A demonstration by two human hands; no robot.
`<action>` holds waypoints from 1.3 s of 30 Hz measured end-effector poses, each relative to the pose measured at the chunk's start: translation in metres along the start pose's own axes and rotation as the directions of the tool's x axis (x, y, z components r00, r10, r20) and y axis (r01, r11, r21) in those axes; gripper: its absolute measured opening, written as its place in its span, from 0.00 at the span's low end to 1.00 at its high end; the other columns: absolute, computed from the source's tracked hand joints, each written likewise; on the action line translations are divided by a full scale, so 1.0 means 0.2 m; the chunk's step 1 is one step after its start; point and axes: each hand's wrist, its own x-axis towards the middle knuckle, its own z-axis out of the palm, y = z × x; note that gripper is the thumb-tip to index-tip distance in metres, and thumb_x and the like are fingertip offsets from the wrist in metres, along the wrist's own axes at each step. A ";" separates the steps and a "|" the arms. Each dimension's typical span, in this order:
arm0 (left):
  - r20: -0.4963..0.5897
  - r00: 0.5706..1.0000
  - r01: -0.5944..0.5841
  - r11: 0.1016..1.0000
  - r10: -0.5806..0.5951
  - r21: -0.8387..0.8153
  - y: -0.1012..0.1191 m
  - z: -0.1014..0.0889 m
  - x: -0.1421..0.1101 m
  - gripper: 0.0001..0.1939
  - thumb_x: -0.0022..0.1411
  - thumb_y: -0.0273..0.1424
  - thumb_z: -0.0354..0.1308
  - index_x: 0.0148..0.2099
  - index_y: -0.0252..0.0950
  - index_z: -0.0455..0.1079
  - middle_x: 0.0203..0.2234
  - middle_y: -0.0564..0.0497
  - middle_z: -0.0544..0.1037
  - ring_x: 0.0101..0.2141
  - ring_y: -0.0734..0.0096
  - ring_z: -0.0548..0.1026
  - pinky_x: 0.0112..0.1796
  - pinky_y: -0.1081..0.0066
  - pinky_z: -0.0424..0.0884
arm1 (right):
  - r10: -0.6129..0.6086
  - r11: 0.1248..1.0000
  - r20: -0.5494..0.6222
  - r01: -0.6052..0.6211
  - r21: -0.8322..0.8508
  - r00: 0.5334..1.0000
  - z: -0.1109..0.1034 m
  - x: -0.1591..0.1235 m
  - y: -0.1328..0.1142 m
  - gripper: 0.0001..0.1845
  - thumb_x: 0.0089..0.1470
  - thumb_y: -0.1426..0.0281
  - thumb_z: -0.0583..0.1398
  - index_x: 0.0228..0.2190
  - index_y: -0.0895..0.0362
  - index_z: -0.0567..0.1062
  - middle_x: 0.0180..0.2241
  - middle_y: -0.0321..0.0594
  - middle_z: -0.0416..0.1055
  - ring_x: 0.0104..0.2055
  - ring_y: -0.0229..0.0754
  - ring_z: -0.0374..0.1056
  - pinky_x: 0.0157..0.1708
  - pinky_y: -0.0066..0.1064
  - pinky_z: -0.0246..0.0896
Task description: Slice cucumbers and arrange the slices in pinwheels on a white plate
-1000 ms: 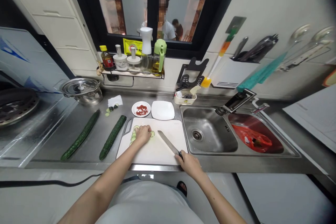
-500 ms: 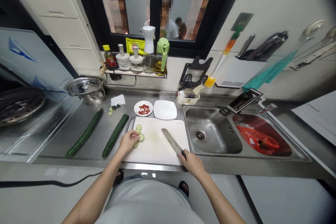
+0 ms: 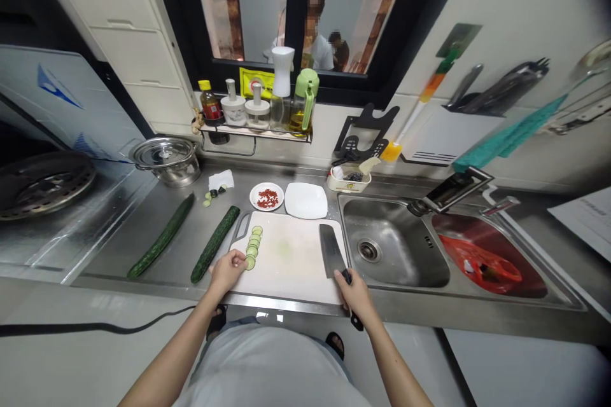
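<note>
A row of overlapping cucumber slices (image 3: pixel 255 240) lies along the left side of the white cutting board (image 3: pixel 296 267). My left hand (image 3: pixel 229 270) is at the row's near end, thumb and fingertips pinched on the nearest slice. My right hand (image 3: pixel 356 296) grips the black handle of a broad kitchen knife (image 3: pixel 331 248). Its blade lies flat over the board's right part, pointing away from me. Left of the board rest two whole cucumbers, one close by (image 3: pixel 214 245) and one farther left (image 3: pixel 162 238).
Behind the board are a small plate of chopped red pieces (image 3: pixel 254 199) and a white square plate (image 3: pixel 305 200). To the right is a double sink (image 3: pixel 396 248) with a red bag (image 3: pixel 482 267). A lidded pot (image 3: pixel 167 165) stands at the back left, near cucumber ends and a paper (image 3: pixel 222 179).
The knife has swung to the right, its blade now turned flat. My left hand has come down along the slices, which now form a neater row.
</note>
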 end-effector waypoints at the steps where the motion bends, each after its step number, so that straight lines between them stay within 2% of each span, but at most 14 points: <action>1: -0.002 1.000 -0.004 1.000 0.004 0.029 0.00 0.00 0.00 0.07 0.54 0.36 0.58 0.35 0.41 0.72 0.30 0.56 0.80 0.36 0.67 0.76 0.37 0.71 0.62 | 0.009 1.000 -0.017 -0.009 -0.001 1.000 0.01 0.01 0.01 0.28 0.62 0.57 0.41 0.47 0.61 0.69 0.27 0.44 0.75 0.35 0.46 0.73 0.33 0.30 0.63; 6: 0.014 0.999 -0.034 0.986 0.032 0.160 0.00 -0.01 -0.01 0.08 0.57 0.36 0.56 0.38 0.42 0.73 0.33 0.54 0.80 0.39 0.63 0.75 0.41 0.66 0.59 | 0.092 0.996 -0.064 -0.091 0.018 0.994 0.04 0.05 0.02 0.27 0.62 0.59 0.40 0.50 0.63 0.65 0.30 0.44 0.75 0.39 0.46 0.73 0.34 0.30 0.63; 9: 0.023 0.998 -0.056 0.977 0.052 0.207 0.01 -0.01 -0.01 0.08 0.58 0.35 0.55 0.40 0.42 0.73 0.34 0.52 0.80 0.40 0.61 0.74 0.42 0.64 0.59 | 0.166 0.986 -0.086 -0.163 0.043 0.982 0.04 0.07 0.01 0.24 0.62 0.59 0.44 0.48 0.62 0.67 0.36 0.48 0.75 0.41 0.45 0.72 0.36 0.29 0.62; 12: 0.000 0.996 -0.082 0.972 0.084 0.219 0.01 -0.01 -0.03 0.10 0.58 0.33 0.54 0.42 0.42 0.73 0.36 0.50 0.80 0.42 0.59 0.73 0.43 0.63 0.59 | 0.183 0.983 -0.111 -0.181 0.027 0.977 0.04 0.07 0.01 0.20 0.61 0.61 0.48 0.45 0.62 0.69 0.40 0.51 0.75 0.43 0.44 0.72 0.39 0.28 0.61; 19: -0.105 0.979 -0.157 0.977 0.173 0.147 0.04 0.02 -0.06 0.12 0.60 0.36 0.53 0.44 0.41 0.74 0.42 0.49 0.78 0.44 0.60 0.72 0.45 0.63 0.59 | 0.227 0.946 -0.077 -0.239 -0.221 0.971 0.00 0.07 -0.04 0.22 0.63 0.60 0.48 0.51 0.62 0.65 0.38 0.54 0.76 0.43 0.50 0.73 0.38 0.34 0.61; 26: -0.090 0.953 -0.289 0.957 0.289 0.014 0.23 0.11 0.06 0.11 0.59 0.34 0.55 0.42 0.39 0.74 0.39 0.49 0.79 0.42 0.64 0.74 0.46 0.67 0.62 | 0.164 0.933 -0.008 -0.157 -0.324 0.986 -0.03 0.09 -0.07 0.19 0.63 0.63 0.49 0.45 0.61 0.70 0.39 0.56 0.76 0.43 0.50 0.73 0.38 0.34 0.62; 29: -0.048 0.960 -0.280 0.956 0.277 -0.088 0.32 0.17 0.16 0.12 0.58 0.33 0.56 0.43 0.37 0.74 0.37 0.49 0.79 0.38 0.67 0.75 0.41 0.70 0.65 | 0.154 0.933 -0.016 -0.151 -0.326 0.988 -0.06 0.11 -0.07 0.18 0.62 0.62 0.50 0.44 0.60 0.71 0.39 0.55 0.76 0.43 0.50 0.73 0.37 0.34 0.61; 32: -0.012 0.976 -0.215 0.960 0.217 -0.179 0.41 0.22 0.26 0.13 0.58 0.32 0.56 0.45 0.36 0.74 0.35 0.48 0.80 0.36 0.68 0.76 0.39 0.72 0.66 | 0.156 0.943 -0.055 -0.166 -0.288 0.986 -0.10 0.17 -0.09 0.19 0.61 0.60 0.51 0.44 0.59 0.71 0.41 0.54 0.76 0.43 0.49 0.73 0.38 0.33 0.61; 36: 0.095 0.992 -0.058 0.955 0.089 -0.291 0.53 0.27 0.39 0.14 0.58 0.32 0.58 0.46 0.33 0.72 0.33 0.47 0.80 0.34 0.71 0.76 0.35 0.76 0.67 | 0.091 0.978 -0.108 -0.109 -0.179 0.990 -0.16 0.35 -0.15 0.19 0.60 0.61 0.51 0.47 0.58 0.71 0.44 0.51 0.75 0.47 0.48 0.71 0.40 0.31 0.60; 39: 0.146 0.988 -0.004 0.949 0.052 -0.315 0.63 0.32 0.47 0.16 0.59 0.32 0.56 0.48 0.32 0.70 0.28 0.49 0.80 0.26 0.74 0.75 0.28 0.77 0.66 | 0.068 0.990 -0.131 -0.084 -0.118 0.989 -0.20 0.53 -0.21 0.20 0.60 0.61 0.51 0.47 0.58 0.71 0.44 0.49 0.75 0.48 0.48 0.70 0.41 0.31 0.60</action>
